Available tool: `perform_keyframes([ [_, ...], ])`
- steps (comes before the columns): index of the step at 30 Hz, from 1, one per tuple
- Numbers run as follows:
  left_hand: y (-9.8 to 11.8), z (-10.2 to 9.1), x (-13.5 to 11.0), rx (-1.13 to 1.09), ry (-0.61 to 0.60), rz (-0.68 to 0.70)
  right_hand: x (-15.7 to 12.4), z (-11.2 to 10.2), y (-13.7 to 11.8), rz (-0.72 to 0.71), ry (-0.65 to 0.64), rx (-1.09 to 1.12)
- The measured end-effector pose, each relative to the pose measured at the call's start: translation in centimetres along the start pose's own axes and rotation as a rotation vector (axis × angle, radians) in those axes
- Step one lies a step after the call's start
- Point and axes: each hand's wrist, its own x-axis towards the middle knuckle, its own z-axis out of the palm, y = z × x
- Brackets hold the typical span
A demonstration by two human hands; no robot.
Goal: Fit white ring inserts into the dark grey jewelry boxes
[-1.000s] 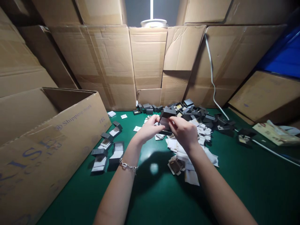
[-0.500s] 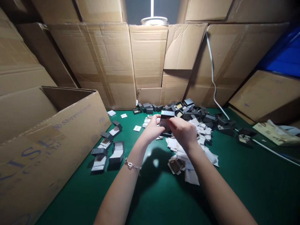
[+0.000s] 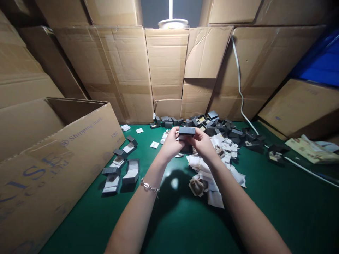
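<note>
A small black hinged gift box (image 3: 186, 132) is held between both hands above the middle of the table, its lid raised. My left hand (image 3: 172, 144) grips the box's left side, thumb toward the near face. My right hand (image 3: 202, 144) grips the right side, thumb and fingers around it. The inside of the box is mostly hidden by my thumbs. Below and to the right lies a heap of white paper pieces (image 3: 205, 171). Several open boxes with white inserts, such as the grey one (image 3: 131, 171), stand left of my hands.
A pile of black boxes (image 3: 212, 121) lies along the back of the green table (image 3: 169, 225). A large open carton (image 3: 63, 158) stands at left, and stacked cartons (image 3: 122, 70) wall off the back. A white cable (image 3: 240, 81) runs down at right, near a printed bag (image 3: 307, 150).
My right hand has moved from above the box's inside down to its right side. The box's lid has tilted, now showing more of its dark top. The table things have not moved.
</note>
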Motion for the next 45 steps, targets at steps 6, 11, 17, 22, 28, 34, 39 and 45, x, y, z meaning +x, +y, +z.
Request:
perform_keyframes([
  [6,0.1,0.2,-0.3,0.145,0.029,0.041,-0.2,0.5,-0.3,-0.045,0.009,0.106],
  [11,-0.2,0.4,-0.3,0.161,-0.003,0.011,-0.5,0.6,-1.3,-0.002,0.091,0.073],
  [17,0.3,0.5,-0.6,0.162,-0.026,0.055,-0.9,0.6,-1.7,-0.091,0.037,0.007],
  [22,0.5,0.1,-0.7,0.127,-0.017,0.027,-1.1,0.7,-1.0,-0.131,0.030,-0.039],
  [28,-0.8,-0.6,0.1,0.005,-0.087,-0.008,-0.2,0.5,-0.2,0.062,-0.019,0.128],
  [34,0.3,-1.6,0.3,-0.296,0.075,-0.126,1.3,-1.1,2.7,0.143,0.023,-0.133],
  [39,1.4,-3.1,0.2,-0.368,0.166,-0.171,0.1,-0.1,4.8,0.027,-0.255,-0.913],
  [45,1.5,-4.1,0.4,-0.421,0.243,-0.158,-2.0,1.9,6.2,-0.017,-0.343,-1.227],
])
